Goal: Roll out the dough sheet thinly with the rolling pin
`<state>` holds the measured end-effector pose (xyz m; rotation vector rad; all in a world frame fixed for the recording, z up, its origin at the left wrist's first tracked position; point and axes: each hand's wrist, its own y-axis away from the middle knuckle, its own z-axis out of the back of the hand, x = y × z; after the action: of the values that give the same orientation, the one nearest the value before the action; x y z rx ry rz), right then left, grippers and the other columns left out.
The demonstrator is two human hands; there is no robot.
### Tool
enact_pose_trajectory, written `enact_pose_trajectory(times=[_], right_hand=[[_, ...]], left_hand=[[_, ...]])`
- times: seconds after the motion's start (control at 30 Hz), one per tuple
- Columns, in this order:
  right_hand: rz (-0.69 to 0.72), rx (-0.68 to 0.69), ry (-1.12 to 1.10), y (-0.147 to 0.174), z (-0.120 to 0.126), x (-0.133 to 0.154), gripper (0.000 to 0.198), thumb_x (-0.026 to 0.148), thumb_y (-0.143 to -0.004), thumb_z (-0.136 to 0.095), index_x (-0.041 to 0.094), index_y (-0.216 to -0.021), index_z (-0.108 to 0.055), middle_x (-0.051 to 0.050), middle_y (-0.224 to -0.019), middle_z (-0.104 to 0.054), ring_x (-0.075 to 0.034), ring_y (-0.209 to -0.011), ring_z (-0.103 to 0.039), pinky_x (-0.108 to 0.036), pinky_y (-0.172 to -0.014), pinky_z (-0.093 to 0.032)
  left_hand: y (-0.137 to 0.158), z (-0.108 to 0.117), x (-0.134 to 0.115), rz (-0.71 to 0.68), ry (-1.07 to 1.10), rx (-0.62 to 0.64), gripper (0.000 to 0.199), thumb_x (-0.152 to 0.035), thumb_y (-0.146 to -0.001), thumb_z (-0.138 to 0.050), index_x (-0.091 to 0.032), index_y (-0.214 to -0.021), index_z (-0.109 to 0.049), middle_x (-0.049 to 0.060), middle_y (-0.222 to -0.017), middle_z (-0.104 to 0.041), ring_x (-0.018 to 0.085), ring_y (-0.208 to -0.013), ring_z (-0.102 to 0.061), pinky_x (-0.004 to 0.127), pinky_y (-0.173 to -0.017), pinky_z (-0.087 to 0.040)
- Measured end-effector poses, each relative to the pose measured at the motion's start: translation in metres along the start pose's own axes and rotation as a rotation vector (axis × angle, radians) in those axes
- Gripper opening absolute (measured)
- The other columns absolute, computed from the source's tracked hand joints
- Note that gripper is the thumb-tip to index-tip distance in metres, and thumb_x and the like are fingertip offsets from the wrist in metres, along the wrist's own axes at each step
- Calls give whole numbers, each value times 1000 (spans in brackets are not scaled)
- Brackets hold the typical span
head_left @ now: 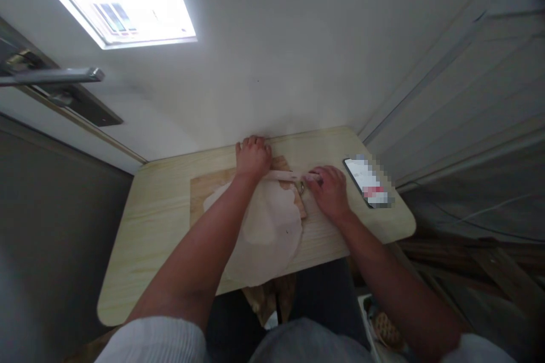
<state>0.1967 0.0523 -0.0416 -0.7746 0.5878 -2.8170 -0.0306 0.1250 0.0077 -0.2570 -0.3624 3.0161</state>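
Note:
A wide, thin sheet of pale dough (272,227) lies over a wooden cutting board (200,190) and reaches past the table's front edge. Along the far side of the sheet runs a narrow pale rod-like piece (283,175); whether it is a rolling pin or dough I cannot tell. My left hand (254,157) presses down at the board's far edge, fingers curled, covering that piece's left end. With fingers closed, my right hand (331,188) grips the piece's right end, just beyond the board. Beside it is a small metal ring (301,188) at the board's corner.
A phone (367,182) with a lit screen lies on the light wooden table (149,238), right of my right hand. The table stands against a white door (264,85) with a metal handle (55,76). My legs are under the table's front edge.

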Motion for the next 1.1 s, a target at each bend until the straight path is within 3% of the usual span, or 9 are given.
enact_pose_trajectory(times=[0.2, 0.4, 0.77, 1.1], right_hand=[[-31, -4, -32, -12, -4, -1, 28, 47, -93, -59, 22, -92, -71, -9, -105, -72, -26, -104, -59, -44, -98, -38], [-6, -2, -10, -4, -2, 1, 30, 47, -94, -57, 22, -97, -73, -9, -111, -72, -27, -109, -58, -44, -99, -39], [32, 28, 28, 26, 11, 5, 41, 59, -87, -62, 23, -104, -71, -9, -110, -71, -29, -111, -57, -46, -100, -37], [79, 50, 64, 45, 20, 13, 42, 60, -87, -62, 23, -103, -69, -9, -110, -70, -29, -109, -57, -46, -99, -38]], left_hand=[[-13, 1, -1, 36, 0, -1, 44, -38, -103, -24, -18, -116, -61, 15, -122, -62, 29, -117, -53, 44, -99, -39], [-5, 1, -1, 14, 14, 21, 42, -37, -102, -27, -18, -120, -60, 15, -122, -62, 29, -117, -53, 43, -96, -41], [39, 10, 1, -8, 3, 69, 40, -37, -100, -33, -25, -128, -60, 10, -133, -60, 29, -120, -53, 45, -98, -43], [86, 18, 0, 11, 11, 16, 41, -40, -102, -31, -29, -133, -55, 6, -145, -54, 27, -130, -47, 47, -107, -36]])
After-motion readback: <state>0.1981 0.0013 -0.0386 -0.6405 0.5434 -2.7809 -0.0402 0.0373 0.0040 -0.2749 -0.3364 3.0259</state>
